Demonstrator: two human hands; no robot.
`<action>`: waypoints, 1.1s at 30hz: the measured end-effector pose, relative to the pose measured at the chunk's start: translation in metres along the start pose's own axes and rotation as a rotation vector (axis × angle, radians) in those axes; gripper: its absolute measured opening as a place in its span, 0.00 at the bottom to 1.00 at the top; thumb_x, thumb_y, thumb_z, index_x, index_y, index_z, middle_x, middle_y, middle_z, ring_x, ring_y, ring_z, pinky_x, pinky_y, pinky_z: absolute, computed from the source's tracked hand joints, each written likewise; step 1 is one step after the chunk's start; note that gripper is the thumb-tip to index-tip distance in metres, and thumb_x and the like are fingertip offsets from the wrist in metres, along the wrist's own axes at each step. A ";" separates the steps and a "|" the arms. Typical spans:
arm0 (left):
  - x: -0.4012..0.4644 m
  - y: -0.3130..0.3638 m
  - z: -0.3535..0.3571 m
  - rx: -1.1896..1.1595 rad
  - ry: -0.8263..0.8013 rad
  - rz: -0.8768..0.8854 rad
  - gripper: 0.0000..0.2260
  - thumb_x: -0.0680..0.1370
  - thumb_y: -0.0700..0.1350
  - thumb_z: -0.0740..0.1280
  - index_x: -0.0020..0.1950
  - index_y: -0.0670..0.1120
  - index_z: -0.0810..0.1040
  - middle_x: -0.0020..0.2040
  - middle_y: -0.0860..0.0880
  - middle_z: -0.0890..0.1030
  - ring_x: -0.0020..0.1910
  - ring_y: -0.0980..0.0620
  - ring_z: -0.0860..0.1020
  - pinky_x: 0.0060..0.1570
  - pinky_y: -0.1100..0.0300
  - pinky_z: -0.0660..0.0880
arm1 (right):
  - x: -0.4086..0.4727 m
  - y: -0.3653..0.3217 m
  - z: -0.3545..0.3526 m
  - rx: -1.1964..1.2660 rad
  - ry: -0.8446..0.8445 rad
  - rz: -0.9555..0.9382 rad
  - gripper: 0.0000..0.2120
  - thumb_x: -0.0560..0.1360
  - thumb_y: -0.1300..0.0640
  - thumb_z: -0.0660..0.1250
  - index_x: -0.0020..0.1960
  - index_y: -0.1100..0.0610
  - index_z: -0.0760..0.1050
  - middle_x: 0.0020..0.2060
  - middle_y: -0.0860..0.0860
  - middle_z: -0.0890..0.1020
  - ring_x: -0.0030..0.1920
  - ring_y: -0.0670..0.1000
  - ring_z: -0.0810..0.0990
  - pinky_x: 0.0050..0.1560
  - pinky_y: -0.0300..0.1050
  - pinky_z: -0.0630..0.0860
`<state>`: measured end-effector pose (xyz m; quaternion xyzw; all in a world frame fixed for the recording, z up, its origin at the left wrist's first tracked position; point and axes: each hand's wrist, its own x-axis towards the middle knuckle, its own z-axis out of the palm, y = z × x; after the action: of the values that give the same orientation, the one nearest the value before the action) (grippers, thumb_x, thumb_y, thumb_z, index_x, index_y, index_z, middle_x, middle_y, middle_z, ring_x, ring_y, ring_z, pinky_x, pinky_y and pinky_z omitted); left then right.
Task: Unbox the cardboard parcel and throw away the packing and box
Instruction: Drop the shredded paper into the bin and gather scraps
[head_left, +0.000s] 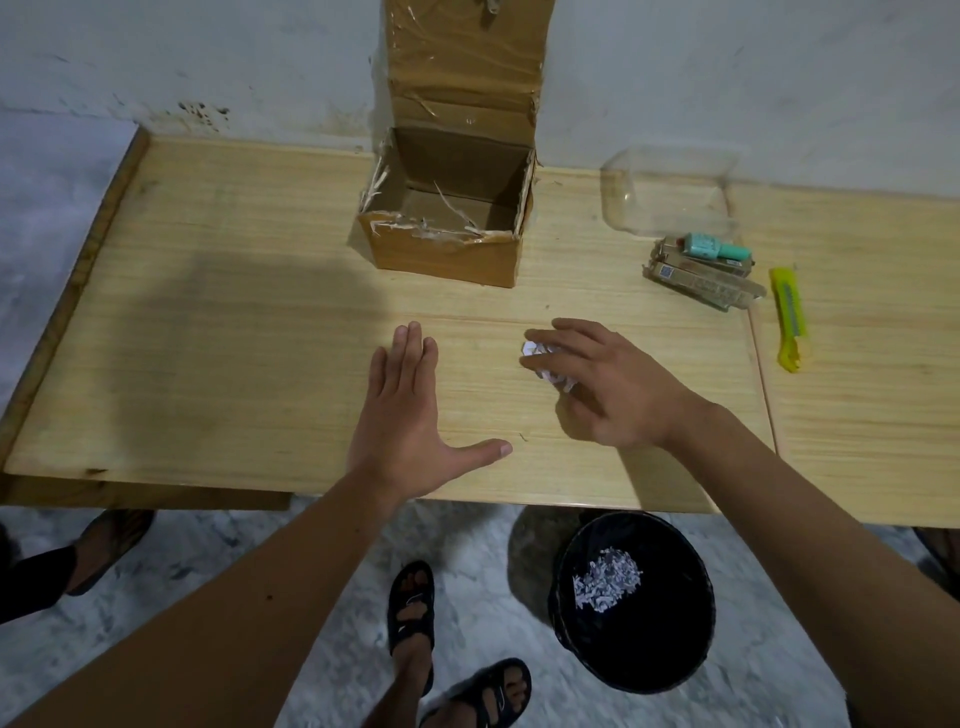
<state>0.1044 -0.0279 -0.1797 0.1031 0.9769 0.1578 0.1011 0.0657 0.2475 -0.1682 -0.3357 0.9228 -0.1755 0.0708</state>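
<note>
An open, empty cardboard box (447, 254) with torn tape stands at the back of the wooden table (208, 312), its lid flap leaning against the wall. A small wad of shredded white paper (540, 358) lies on the table in front of it. My right hand (608, 384) reaches over the wad, with fingers curving down around it and touching it. My left hand (405, 415) hovers flat above the table to the left, fingers straight and thumb spread.
A black bin (631, 603) with shredded paper inside stands on the floor below the table's front edge. At the right of the table lie a clear plastic tray (670, 192), small boxed items with a teal bottle (706, 270), and a yellow-green utility knife (789, 322). Sandalled feet are below.
</note>
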 end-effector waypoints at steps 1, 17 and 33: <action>0.000 0.000 0.000 0.003 -0.006 0.000 0.66 0.63 0.85 0.58 0.84 0.40 0.46 0.85 0.43 0.38 0.83 0.49 0.34 0.83 0.45 0.40 | -0.006 0.002 0.000 0.018 -0.001 0.007 0.26 0.75 0.60 0.65 0.73 0.55 0.75 0.75 0.55 0.74 0.76 0.60 0.68 0.75 0.58 0.68; -0.001 0.003 0.005 0.065 0.018 -0.021 0.67 0.62 0.84 0.59 0.83 0.38 0.47 0.85 0.41 0.46 0.85 0.46 0.42 0.83 0.45 0.42 | -0.102 -0.036 0.035 0.135 0.409 0.261 0.08 0.79 0.61 0.71 0.55 0.55 0.87 0.47 0.51 0.83 0.50 0.54 0.82 0.46 0.44 0.80; -0.003 0.000 0.018 0.144 0.060 0.156 0.56 0.71 0.78 0.55 0.82 0.35 0.51 0.84 0.37 0.51 0.84 0.42 0.47 0.83 0.45 0.47 | -0.280 -0.050 0.104 0.528 0.581 0.950 0.04 0.76 0.58 0.76 0.51 0.52 0.87 0.43 0.47 0.85 0.42 0.44 0.82 0.44 0.29 0.73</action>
<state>0.1112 -0.0234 -0.1959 0.1812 0.9772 0.0978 0.0514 0.3355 0.3635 -0.2430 0.2027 0.8783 -0.4317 -0.0321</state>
